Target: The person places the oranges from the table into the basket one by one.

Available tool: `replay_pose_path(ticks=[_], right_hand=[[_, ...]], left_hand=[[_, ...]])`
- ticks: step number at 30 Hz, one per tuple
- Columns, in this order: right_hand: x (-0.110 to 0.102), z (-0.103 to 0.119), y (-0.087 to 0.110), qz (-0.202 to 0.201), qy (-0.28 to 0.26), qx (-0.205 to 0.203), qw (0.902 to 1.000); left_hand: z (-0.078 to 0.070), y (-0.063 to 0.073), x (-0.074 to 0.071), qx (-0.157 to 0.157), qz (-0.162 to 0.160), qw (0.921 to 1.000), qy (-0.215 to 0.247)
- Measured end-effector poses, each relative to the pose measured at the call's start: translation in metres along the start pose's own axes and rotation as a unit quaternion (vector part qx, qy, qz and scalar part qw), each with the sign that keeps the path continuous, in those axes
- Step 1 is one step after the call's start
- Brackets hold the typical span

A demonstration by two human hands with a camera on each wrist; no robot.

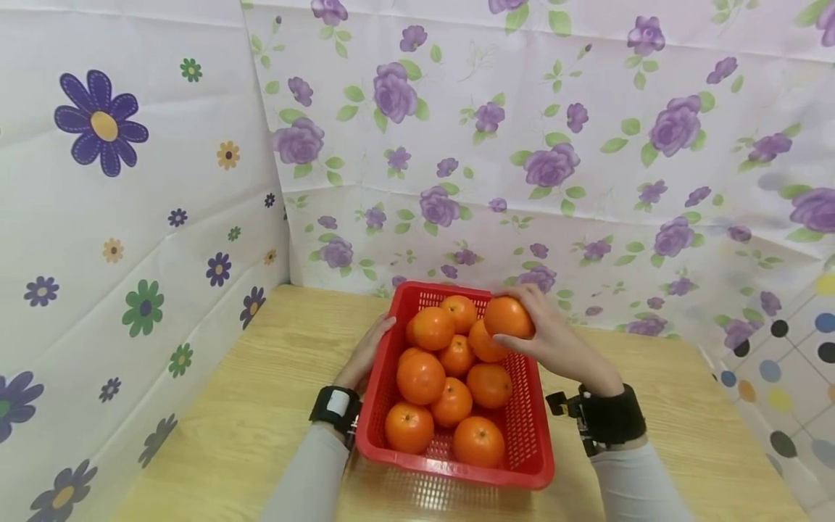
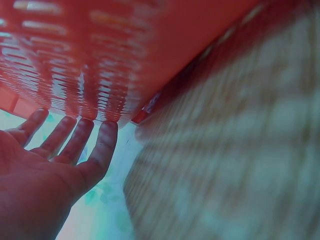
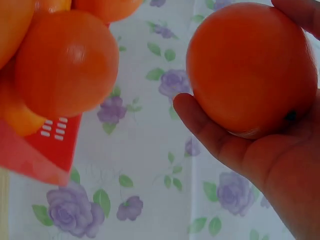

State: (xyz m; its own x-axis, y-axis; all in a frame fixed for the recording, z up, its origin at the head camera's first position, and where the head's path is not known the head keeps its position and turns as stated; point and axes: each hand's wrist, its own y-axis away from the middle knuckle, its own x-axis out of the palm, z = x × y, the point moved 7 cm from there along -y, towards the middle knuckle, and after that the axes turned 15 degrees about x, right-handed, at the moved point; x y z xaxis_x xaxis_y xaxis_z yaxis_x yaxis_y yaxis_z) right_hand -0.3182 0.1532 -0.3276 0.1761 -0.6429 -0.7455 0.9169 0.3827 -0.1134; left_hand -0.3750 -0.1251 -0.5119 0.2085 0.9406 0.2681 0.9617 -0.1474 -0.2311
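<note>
A red plastic basket [image 1: 450, 467] with slotted walls holds several oranges [image 1: 420, 377]. Over its far right corner, my right hand [image 1: 554, 337] grips one orange [image 1: 508, 317] between thumb and fingers. The right wrist view shows that held orange [image 3: 252, 70] against the palm, its dark stem spot low, apart from the oranges in the basket. My left hand [image 1: 367, 355] is at the basket's left side, fingertips by the rim. In the left wrist view, the left hand [image 2: 55, 165] has its fingers extended and spread along the slotted wall [image 2: 80, 65].
The basket is on a light wood-grain table [image 1: 261, 406]. A floral sheet [image 1: 457, 145] hangs close behind it, with another flowered sheet [image 1: 130, 239] at the left and a dotted one [image 1: 783, 377] at the right.
</note>
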Motion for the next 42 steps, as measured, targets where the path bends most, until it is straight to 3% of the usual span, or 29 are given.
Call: replay_pose_path(ticks=[7,16,20,30,42], right_hand=[[0.025,0.016,-0.005,0.060,0.008,-0.045,0.9971],[0.054,0.023,-0.010,0.139,0.001,-0.038,0.9895],[0.063,0.023,-0.011,0.166,0.032,-0.051,0.9842],[0.080,0.027,-0.012,0.168,0.102,-0.099,0.9755],[0.089,0.020,-0.014,0.184,0.122,-0.068,0.9729]], left_hand=[[-0.002,0.001,-0.001,-0.002,-0.007,1.0000,-0.004],[0.000,0.000,-0.002,0.000,-0.003,1.0000,-0.009],[0.001,0.000,-0.001,-0.001,0.001,1.0000,0.000],[0.000,0.000,0.001,0.000,-0.002,1.0000,-0.001],[0.000,0.000,0.001,0.000,-0.002,1.0000,-0.004]])
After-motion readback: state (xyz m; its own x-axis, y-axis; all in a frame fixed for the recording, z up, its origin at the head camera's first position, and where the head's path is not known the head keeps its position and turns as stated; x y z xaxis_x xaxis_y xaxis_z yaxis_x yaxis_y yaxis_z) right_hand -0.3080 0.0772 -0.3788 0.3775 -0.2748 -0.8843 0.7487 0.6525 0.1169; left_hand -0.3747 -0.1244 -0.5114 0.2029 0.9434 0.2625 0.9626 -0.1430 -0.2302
